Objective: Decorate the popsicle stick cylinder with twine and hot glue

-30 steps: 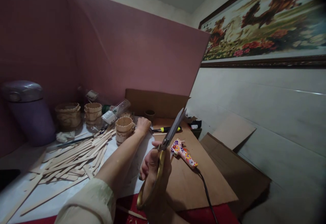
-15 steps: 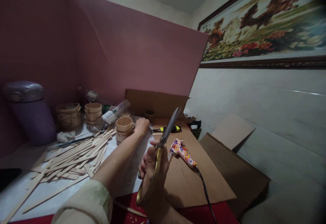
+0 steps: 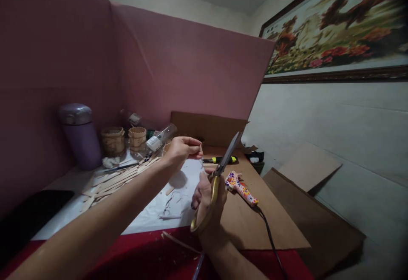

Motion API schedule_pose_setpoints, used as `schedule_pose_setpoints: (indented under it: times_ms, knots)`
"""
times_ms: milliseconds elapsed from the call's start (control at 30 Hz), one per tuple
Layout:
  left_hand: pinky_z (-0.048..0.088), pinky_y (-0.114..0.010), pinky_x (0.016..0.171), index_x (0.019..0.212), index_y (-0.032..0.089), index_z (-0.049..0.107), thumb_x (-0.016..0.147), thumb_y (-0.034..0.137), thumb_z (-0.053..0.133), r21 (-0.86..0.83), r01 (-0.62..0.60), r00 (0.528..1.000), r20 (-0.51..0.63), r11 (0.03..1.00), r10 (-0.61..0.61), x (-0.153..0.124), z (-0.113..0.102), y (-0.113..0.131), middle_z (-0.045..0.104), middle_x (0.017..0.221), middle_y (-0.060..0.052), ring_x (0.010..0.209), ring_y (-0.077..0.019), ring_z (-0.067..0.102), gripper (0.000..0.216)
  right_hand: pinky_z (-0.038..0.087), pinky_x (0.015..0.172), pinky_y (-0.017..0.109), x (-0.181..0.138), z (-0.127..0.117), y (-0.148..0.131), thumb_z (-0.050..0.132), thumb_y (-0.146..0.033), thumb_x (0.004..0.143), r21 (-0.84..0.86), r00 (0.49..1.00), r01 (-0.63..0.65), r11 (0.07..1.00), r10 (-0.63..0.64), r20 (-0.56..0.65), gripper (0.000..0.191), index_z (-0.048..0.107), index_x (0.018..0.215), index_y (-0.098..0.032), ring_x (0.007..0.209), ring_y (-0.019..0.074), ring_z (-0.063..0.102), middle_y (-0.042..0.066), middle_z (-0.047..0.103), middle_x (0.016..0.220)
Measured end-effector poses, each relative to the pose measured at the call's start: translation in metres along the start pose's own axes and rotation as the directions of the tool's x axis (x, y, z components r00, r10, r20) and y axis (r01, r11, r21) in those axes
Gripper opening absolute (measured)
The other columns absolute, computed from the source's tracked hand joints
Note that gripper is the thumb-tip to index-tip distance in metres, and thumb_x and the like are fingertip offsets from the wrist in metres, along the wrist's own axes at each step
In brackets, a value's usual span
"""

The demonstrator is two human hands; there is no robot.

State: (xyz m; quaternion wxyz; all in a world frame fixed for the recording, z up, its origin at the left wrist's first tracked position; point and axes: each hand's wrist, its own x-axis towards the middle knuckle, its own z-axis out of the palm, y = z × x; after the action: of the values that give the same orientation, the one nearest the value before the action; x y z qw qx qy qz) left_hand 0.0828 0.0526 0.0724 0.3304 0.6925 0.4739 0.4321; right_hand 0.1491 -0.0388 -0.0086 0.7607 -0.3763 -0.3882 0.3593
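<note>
My right hand (image 3: 207, 203) is closed round the gold handles of a pair of scissors (image 3: 219, 173), the blades pointing up and away. My left hand (image 3: 181, 149) is lifted above the table, fingers pinched on a thin pale stick piece (image 3: 201, 156) near the scissor blades. Behind the left hand a small wooden stick cup (image 3: 165, 147) is mostly hidden. A pile of flat wooden sticks (image 3: 117, 180) lies on the white sheet (image 3: 178, 199) to the left.
A spotted glue gun (image 3: 239, 188) with a black cord lies on brown cardboard (image 3: 255, 224). A yellow-black cutter (image 3: 218, 159), two stick baskets (image 3: 113, 140), a purple flask (image 3: 81, 135), a plastic bottle (image 3: 159, 137) and a pink board (image 3: 191, 67) stand behind. Cardboard sheets (image 3: 306, 165) lean at right.
My left hand has lifted off the small wooden cup and come up towards the scissors, pinching a thin stick. The camera has swung to the left; the scissors stay held upright.
</note>
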Motion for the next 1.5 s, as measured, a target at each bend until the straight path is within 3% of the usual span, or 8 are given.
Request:
schedule_pose_setpoints:
  times_ms: [67, 133, 200, 467, 633, 833, 1100, 1500]
  knots:
    - [0.053, -0.026, 0.058, 0.089, 0.008, 0.060, 0.072, 0.008, 0.064, -0.441, 0.171, 0.985, 0.058, 0.881, -0.162, -0.026, -0.015, -0.005, 0.067, 0.069, -0.007, 0.063, -0.0162, 0.067, 0.017, 0.028, 0.033, 0.014, 0.002, 0.001, -0.004, 0.061, -0.039, 0.081, 0.028, 0.999, -0.038, 0.999, 0.039, -0.006, 0.026, 0.047, 0.096, -0.023, 0.036, 0.0046, 0.032, -0.012, 0.034, 0.052]
    - [0.050, -0.023, 0.049, 0.084, 0.008, 0.061, 0.065, 0.005, 0.068, -0.611, 0.256, 0.962, 0.085, 0.749, -0.260, -0.047, -0.027, -0.015, 0.066, 0.065, -0.006, 0.056, -0.0154, 0.065, 0.021, 0.030, 0.034, 0.015, 0.003, 0.002, -0.006, 0.063, -0.035, 0.078, -0.040, 0.998, -0.048, 0.998, 0.049, 0.028, 0.026, 0.047, 0.095, -0.023, 0.036, 0.0054, 0.037, -0.012, 0.041, 0.051]
    - [0.047, -0.021, 0.045, 0.081, 0.008, 0.062, 0.060, 0.004, 0.070, -0.663, 0.290, 0.944, 0.080, 0.690, -0.320, -0.062, -0.034, -0.026, 0.066, 0.062, -0.006, 0.053, -0.0149, 0.064, 0.023, 0.031, 0.035, 0.015, 0.003, 0.002, -0.007, 0.061, -0.034, 0.078, -0.113, 0.995, -0.070, 0.991, 0.077, 0.064, 0.026, 0.048, 0.097, -0.022, 0.039, 0.0079, 0.046, -0.009, 0.051, 0.052]
    - [0.045, -0.022, 0.043, 0.075, 0.009, 0.064, 0.052, 0.012, 0.079, -0.709, 0.262, 0.937, 0.025, 0.655, -0.348, -0.089, -0.043, -0.053, 0.064, 0.059, -0.002, 0.050, -0.0133, 0.060, 0.028, 0.030, 0.038, 0.015, -0.009, 0.008, -0.002, 0.074, -0.033, 0.068, -0.134, 0.932, -0.238, 0.962, 0.265, 0.248, 0.045, 0.048, 0.103, -0.021, 0.053, 0.0110, 0.060, -0.006, 0.060, 0.064]
    - [0.046, -0.024, 0.045, 0.073, 0.009, 0.064, 0.049, 0.016, 0.082, -0.723, 0.252, 0.939, 0.023, 0.643, -0.342, -0.097, -0.036, -0.058, 0.066, 0.059, -0.004, 0.051, -0.0147, 0.061, 0.031, 0.038, 0.045, 0.017, -0.011, 0.011, -0.001, 0.079, -0.029, 0.062, -0.122, 0.933, -0.235, 0.964, 0.259, 0.251, 0.046, 0.051, 0.096, -0.020, 0.053, 0.0094, 0.058, -0.007, 0.059, 0.062]
    - [0.046, -0.026, 0.048, 0.076, 0.010, 0.064, 0.052, 0.022, 0.081, -0.701, 0.247, 0.950, 0.038, 0.669, -0.310, -0.103, -0.034, -0.059, 0.067, 0.062, -0.005, 0.052, -0.0157, 0.061, 0.032, 0.026, 0.035, 0.014, -0.009, 0.009, 0.002, 0.081, -0.032, 0.060, -0.087, 0.923, -0.308, 0.947, 0.320, 0.215, 0.053, 0.047, 0.099, -0.021, 0.040, 0.0068, 0.050, -0.008, 0.060, 0.058]
    - [0.040, -0.023, 0.047, 0.066, 0.011, 0.064, 0.063, 0.036, 0.076, -0.583, 0.273, 0.960, 0.110, 0.765, -0.259, -0.102, -0.032, -0.063, 0.061, 0.058, -0.003, 0.049, -0.0099, 0.051, 0.028, 0.027, 0.035, 0.012, -0.009, 0.008, -0.003, 0.081, -0.031, 0.061, -0.074, 0.912, -0.319, 0.945, 0.328, 0.248, 0.052, 0.048, 0.099, -0.020, 0.046, 0.0093, 0.056, -0.005, 0.063, 0.058]
    - [0.037, -0.022, 0.045, 0.059, 0.012, 0.059, 0.060, 0.036, 0.075, -0.600, 0.321, 0.939, 0.103, 0.733, -0.328, -0.102, -0.034, -0.057, 0.054, 0.056, 0.001, 0.047, -0.0080, 0.044, 0.028, 0.028, 0.033, 0.011, -0.006, 0.008, -0.002, 0.077, -0.034, 0.063, -0.057, 0.909, -0.360, 0.931, 0.363, 0.202, 0.050, 0.049, 0.102, -0.020, 0.050, 0.0120, 0.063, -0.005, 0.061, 0.064]
